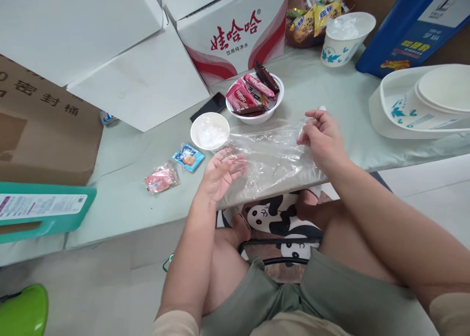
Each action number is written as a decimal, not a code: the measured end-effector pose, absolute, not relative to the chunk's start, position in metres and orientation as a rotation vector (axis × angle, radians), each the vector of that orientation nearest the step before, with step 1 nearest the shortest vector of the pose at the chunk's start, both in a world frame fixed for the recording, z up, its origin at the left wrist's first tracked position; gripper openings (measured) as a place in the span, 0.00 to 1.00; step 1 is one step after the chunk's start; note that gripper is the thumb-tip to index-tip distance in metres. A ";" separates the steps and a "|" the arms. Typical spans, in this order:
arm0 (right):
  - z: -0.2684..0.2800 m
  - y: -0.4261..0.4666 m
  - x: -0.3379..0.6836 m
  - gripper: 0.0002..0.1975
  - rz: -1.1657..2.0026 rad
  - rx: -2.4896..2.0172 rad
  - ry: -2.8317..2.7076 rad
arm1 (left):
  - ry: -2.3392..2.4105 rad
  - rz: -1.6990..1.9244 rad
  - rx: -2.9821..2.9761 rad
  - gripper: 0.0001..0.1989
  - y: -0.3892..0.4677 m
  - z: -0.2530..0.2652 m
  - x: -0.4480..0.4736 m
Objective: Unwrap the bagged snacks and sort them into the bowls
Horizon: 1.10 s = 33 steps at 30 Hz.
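Note:
A clear plastic bag (273, 155) is stretched out between my two hands over the front edge of the table. My right hand (325, 137) pinches its right end between thumb and fingers. At the other end, my left hand (223, 172) is palm up with its fingers apart, against or just beside the film. Behind the left hand stands a white paper cup (205, 142) with clear plastic inside. A white bowl (255, 118) of pink and brown wrapped wafers (244, 96) sits beyond the bag. To the left lie a blue snack packet (188, 157) and a pink one (161, 178).
A black phone (207, 107) lies behind the cup, before a white printed carton (235, 37). At right are a white tray (378, 113) with paper cups (414, 108), another cup (340, 49) and a blue container (400, 32). A green container (47, 233) stands at left.

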State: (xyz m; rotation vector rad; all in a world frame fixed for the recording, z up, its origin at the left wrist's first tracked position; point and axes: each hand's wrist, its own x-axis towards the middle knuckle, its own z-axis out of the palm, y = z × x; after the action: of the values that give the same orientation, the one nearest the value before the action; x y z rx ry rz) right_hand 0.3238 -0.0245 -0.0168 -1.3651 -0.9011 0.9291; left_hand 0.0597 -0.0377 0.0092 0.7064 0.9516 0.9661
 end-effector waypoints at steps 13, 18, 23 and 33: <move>-0.009 -0.040 0.335 0.06 0.834 -1.528 -1.069 | 1.137 1.213 0.633 0.13 -0.039 0.022 0.059; 0.000 -0.049 0.327 0.09 0.885 -1.574 -1.010 | 1.320 1.134 0.719 0.12 -0.043 0.020 0.056; -0.006 -0.045 0.336 0.10 0.809 -1.563 -0.820 | 1.350 1.162 0.946 0.10 -0.040 0.017 0.044; 0.000 -0.037 0.335 0.11 0.960 -1.514 -0.619 | 1.236 1.186 1.040 0.15 -0.042 0.020 0.031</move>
State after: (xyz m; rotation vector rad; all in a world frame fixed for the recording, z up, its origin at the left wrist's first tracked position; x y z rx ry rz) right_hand 0.3350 -0.0371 0.0001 -1.5137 -0.6193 0.9598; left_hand 0.0309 -0.0418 0.0198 1.0402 1.2363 1.1861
